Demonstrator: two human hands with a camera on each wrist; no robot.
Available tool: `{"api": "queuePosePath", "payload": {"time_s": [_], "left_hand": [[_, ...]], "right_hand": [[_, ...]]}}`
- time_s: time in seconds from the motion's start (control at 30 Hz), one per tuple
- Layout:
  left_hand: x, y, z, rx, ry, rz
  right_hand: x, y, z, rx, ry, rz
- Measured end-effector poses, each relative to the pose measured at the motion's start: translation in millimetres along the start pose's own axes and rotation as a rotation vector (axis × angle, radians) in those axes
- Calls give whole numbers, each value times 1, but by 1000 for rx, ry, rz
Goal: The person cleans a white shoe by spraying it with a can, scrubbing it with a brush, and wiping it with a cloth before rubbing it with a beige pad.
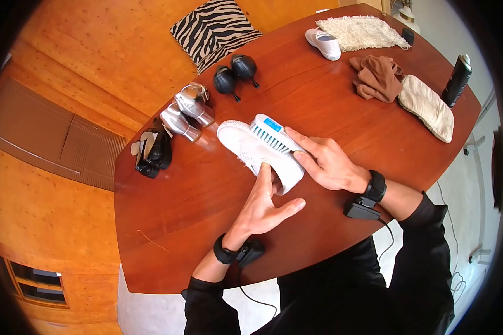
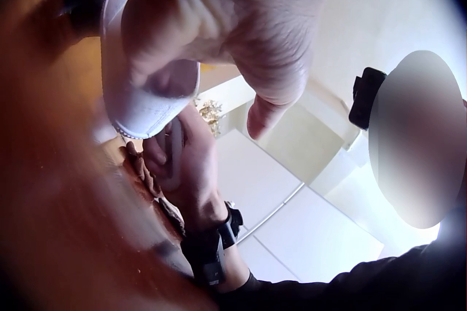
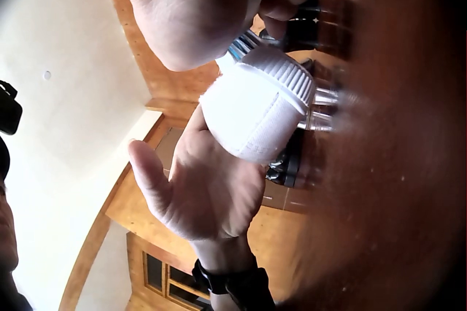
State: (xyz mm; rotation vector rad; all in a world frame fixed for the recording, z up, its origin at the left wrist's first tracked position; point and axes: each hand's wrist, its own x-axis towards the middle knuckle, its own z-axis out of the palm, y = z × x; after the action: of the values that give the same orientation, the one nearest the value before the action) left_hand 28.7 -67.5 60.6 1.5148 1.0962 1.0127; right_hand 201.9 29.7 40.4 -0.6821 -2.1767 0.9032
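A white sneaker [image 1: 246, 146] is held above the table, tilted on its side with the sole edge facing the brush. My left hand [image 1: 261, 207] has its fingers inside the shoe's opening, thumb sticking out free; in the left wrist view the fingers go into the shoe [image 2: 139, 99]. My right hand [image 1: 331, 162] grips a white brush [image 1: 274, 134] with teal and white bristles and a blue label, its bristles against the shoe's sole edge. In the right wrist view, the bristles [image 3: 243, 45] meet the ribbed sole by the toe or heel; I cannot tell which.
Black shoes [image 1: 153, 151], clear-heeled shoes [image 1: 187, 114] and two black rounded objects [image 1: 235, 73] stand along the far left edge. Another white sneaker [image 1: 323, 44], a cream mat [image 1: 363, 32], brown cloth [image 1: 377, 78], a cream pad [image 1: 427, 109] and a black spray can [image 1: 457, 81] lie farther right.
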Motion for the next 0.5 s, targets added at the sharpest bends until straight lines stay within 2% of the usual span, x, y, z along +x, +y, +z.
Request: {"api": "queuePosePath", "payload": {"time_s": [0.5], "left_hand": [[1,1,-6,-26,6,8]], "right_hand": [[2,-2,-5,-37,-58,40]]}}
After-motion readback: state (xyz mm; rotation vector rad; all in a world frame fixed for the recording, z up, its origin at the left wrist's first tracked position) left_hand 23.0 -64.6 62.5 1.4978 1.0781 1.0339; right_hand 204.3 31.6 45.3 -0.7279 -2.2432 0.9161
